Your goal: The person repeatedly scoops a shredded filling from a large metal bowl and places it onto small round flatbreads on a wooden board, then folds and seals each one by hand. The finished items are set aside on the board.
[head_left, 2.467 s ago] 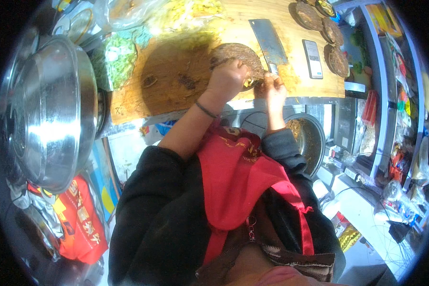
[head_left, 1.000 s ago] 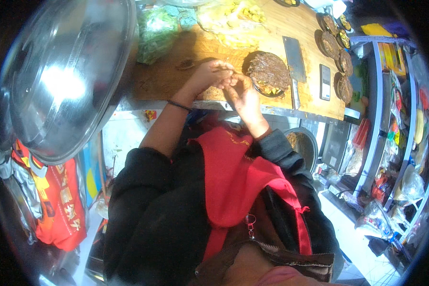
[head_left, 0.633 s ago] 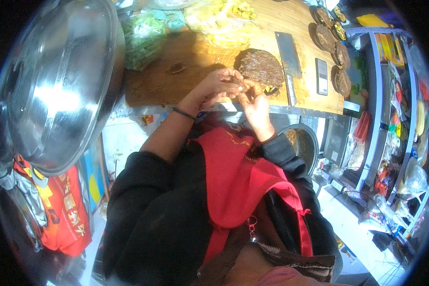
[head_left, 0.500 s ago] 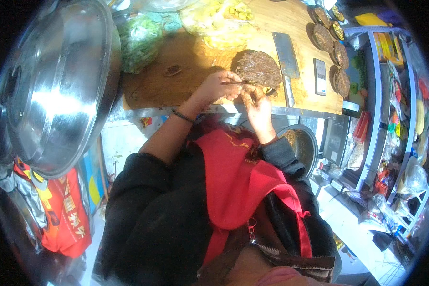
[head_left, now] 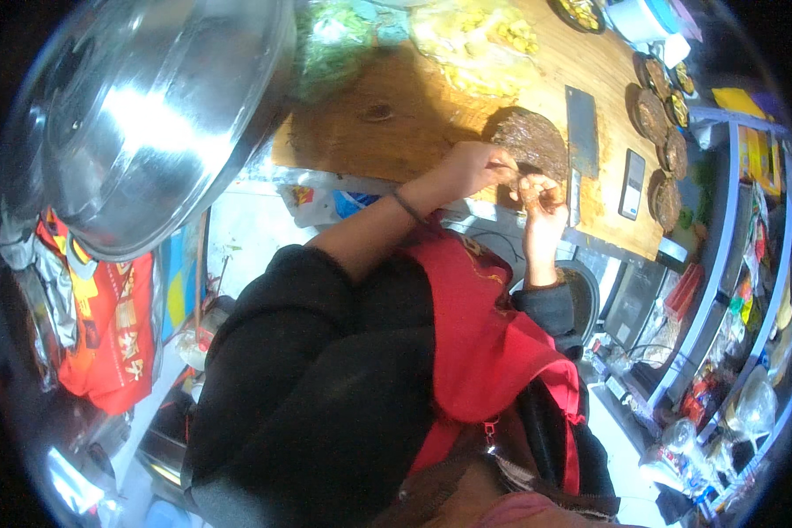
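A round dish topped with dark brown, glossy sliced meat [head_left: 530, 141] lies near the front edge of the wooden board. My left hand [head_left: 475, 167] reaches over the edge from the left, its thumb and fingers pinched just in front of the meat. Close beside it, my right hand [head_left: 544, 201] is raised with its fingertips curled together. The fingertips of the two hands nearly meet. Whatever small thing they pinch is too small to make out. Right of the dish lies a cleaver [head_left: 581, 132], its handle pointing toward me.
A phone [head_left: 632, 183] rests right of the cleaver. Several similar meat-topped rounds [head_left: 651, 114] line the board's right side. Clear bags of yellow pieces [head_left: 480, 44] and green vegetables [head_left: 334, 40] lie at the back. A large metal basin [head_left: 158, 114] stands at left, shelves [head_left: 722, 255] at right.
The whole view has shifted, so the board and my hands appear farther right. My hands stay pinched at the dish's near edge, the right one now turned more upright.
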A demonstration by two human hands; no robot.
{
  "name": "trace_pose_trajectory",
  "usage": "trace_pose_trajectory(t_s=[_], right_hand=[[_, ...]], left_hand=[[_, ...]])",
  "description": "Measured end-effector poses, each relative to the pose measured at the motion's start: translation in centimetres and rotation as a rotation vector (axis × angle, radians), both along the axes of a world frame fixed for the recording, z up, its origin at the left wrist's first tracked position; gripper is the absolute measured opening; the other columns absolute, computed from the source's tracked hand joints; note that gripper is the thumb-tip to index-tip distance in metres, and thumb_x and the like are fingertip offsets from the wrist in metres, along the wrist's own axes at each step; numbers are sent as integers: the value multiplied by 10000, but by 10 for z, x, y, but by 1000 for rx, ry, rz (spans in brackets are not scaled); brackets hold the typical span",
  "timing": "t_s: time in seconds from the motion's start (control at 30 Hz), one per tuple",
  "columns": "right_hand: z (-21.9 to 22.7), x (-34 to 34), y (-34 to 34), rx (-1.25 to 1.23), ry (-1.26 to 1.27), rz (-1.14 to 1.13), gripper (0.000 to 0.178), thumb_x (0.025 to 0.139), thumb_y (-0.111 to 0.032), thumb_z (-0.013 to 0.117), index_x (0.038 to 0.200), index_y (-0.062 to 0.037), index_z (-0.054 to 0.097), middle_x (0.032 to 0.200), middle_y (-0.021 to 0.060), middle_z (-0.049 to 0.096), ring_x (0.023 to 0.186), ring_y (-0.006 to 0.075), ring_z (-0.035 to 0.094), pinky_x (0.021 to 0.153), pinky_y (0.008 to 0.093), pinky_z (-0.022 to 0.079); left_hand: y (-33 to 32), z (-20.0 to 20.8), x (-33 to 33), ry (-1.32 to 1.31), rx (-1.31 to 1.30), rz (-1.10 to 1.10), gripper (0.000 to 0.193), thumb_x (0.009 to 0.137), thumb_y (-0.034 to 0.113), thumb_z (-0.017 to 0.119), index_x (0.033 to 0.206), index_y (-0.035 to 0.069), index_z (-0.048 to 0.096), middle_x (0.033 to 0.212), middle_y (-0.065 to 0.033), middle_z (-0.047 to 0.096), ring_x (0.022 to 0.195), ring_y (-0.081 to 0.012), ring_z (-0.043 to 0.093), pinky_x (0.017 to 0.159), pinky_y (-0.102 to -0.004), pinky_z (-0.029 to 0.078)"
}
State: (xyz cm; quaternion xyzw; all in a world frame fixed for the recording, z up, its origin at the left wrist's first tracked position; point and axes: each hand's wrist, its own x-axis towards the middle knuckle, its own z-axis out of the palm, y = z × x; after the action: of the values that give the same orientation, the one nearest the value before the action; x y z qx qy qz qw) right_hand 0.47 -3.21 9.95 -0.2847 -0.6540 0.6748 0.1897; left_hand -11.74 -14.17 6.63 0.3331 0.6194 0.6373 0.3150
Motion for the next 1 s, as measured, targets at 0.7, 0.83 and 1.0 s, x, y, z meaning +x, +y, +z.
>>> trace_pose_trajectory(t_s=[0.7, 0.83, 1.0], right_hand=[[2, -24, 17, 974, -397, -23, 118, 780, -124, 637, 878, -59, 642, 745, 142, 636, 691, 277, 632, 628, 342, 488], [4, -22, 18, 1056, -424, -18, 121, 794, -128, 627, 899, -68, 643, 756, 136, 633, 705, 280, 626, 639, 345, 486], [6, -16, 15, 973, -321, -36, 124, 818, -125, 605, 920, -66, 643, 809, 146, 634, 791, 296, 610, 714, 355, 475]], left_hand=[[16, -3, -2, 368, -242, 244, 161, 774, 185, 638, 883, 71, 604, 835, -134, 584, 790, -308, 578, 684, -373, 469], [10, -11, -3, 393, -195, 273, 144, 788, 174, 626, 896, 81, 612, 854, -120, 585, 812, -298, 576, 710, -360, 470], [-3, -16, 2, 462, -104, 217, 139, 796, 161, 614, 917, 93, 620, 876, -92, 586, 820, -281, 576, 706, -358, 473]])
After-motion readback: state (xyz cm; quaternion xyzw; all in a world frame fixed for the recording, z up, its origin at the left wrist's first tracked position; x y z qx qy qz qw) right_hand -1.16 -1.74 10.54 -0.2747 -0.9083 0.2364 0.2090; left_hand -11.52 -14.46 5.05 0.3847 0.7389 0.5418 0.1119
